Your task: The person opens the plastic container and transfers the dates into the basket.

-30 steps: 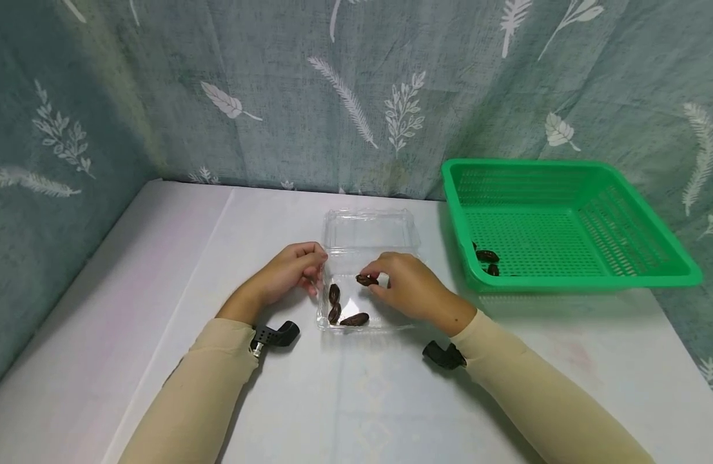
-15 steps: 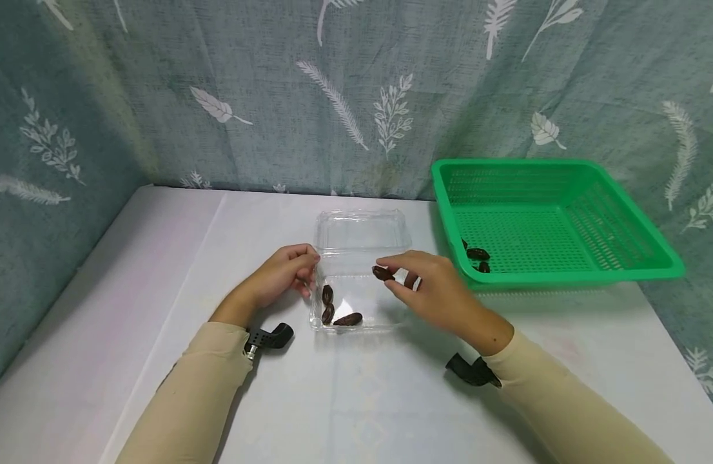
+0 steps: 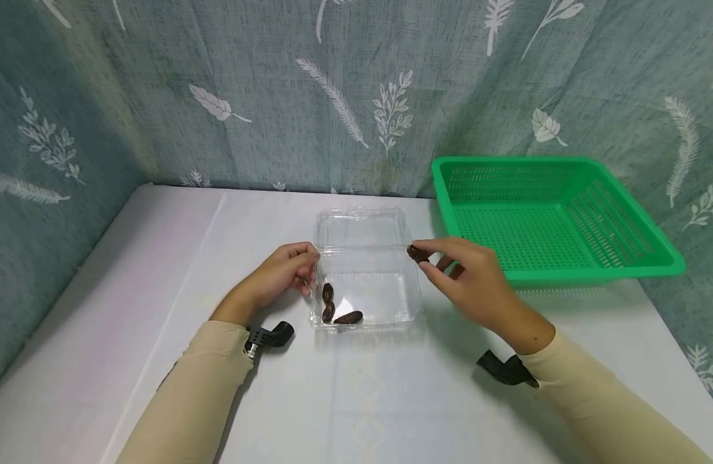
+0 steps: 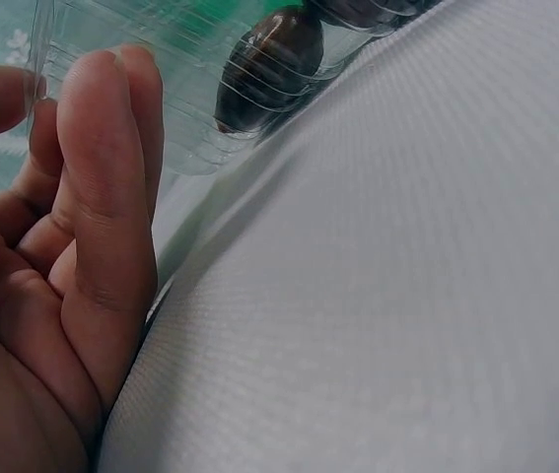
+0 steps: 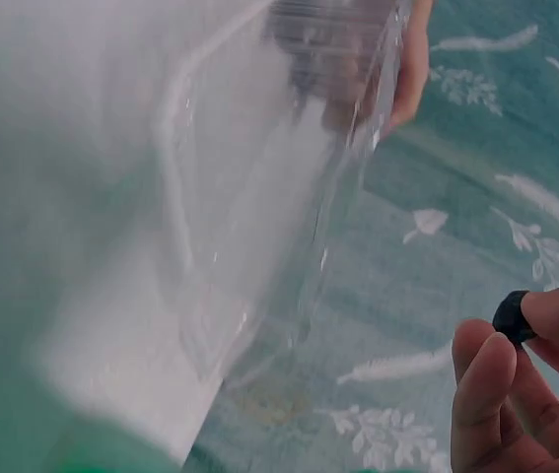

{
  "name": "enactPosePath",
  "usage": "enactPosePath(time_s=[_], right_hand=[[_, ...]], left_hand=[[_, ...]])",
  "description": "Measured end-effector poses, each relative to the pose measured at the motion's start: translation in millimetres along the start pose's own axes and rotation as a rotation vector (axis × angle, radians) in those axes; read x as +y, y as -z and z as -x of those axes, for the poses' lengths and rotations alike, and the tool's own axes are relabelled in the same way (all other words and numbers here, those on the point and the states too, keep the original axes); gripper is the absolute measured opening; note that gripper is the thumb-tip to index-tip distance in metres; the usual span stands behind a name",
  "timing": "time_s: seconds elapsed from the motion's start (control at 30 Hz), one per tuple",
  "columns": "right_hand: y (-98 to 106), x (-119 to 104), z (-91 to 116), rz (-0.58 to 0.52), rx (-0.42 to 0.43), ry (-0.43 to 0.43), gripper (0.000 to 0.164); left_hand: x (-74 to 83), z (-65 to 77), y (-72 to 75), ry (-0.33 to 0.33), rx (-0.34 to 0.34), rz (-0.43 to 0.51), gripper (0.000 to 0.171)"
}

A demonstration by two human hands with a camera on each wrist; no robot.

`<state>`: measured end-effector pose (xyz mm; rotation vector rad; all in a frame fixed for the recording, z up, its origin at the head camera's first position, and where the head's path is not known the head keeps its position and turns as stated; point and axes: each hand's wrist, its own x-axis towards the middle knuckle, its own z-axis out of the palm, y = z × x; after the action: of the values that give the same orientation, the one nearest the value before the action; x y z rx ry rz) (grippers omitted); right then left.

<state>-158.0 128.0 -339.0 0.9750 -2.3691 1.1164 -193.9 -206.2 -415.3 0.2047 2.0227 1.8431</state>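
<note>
A clear plastic clamshell box (image 3: 385, 296) lies with its lid folded back. Inside, along the left and front walls, are three dark brown dates, among them a front date (image 3: 349, 318); another date (image 4: 271, 69) shows through the wall in the left wrist view. My left hand (image 3: 283, 274) pinches the box's left rim between thumb and finger. Off the box's right edge, raised above the table, my right hand (image 3: 475, 283) pinches a single date (image 3: 417, 254) by thumb and fingertips. That held date (image 5: 511, 317) appears dark in the right wrist view.
A green plastic basket (image 3: 565, 276) stands at the back right, beyond my right hand, which covers its near left corner. White cloth (image 3: 368, 399) covers the table. A patterned grey-green curtain (image 3: 246, 154) hangs behind and at the left.
My right hand has carried its date rightward out of the box toward the basket, and now hides the dates in the basket's corner. The left hand has kept its hold on the box.
</note>
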Motion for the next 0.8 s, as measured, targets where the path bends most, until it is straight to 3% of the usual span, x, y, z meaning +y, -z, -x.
enactPosePath(time_s=[0.47, 0.8], right_hand=[[32, 23, -1, 0.038, 0.103, -0.04, 0.033], [51, 41, -2, 0.1, 0.06, -0.175, 0.03]], left_hand=[[2.9, -1.2, 0.4, -0.016, 0.001, -0.001, 0.021], [1.2, -0.5, -0.9, -0.001, -0.004, 0.0, 0.021]])
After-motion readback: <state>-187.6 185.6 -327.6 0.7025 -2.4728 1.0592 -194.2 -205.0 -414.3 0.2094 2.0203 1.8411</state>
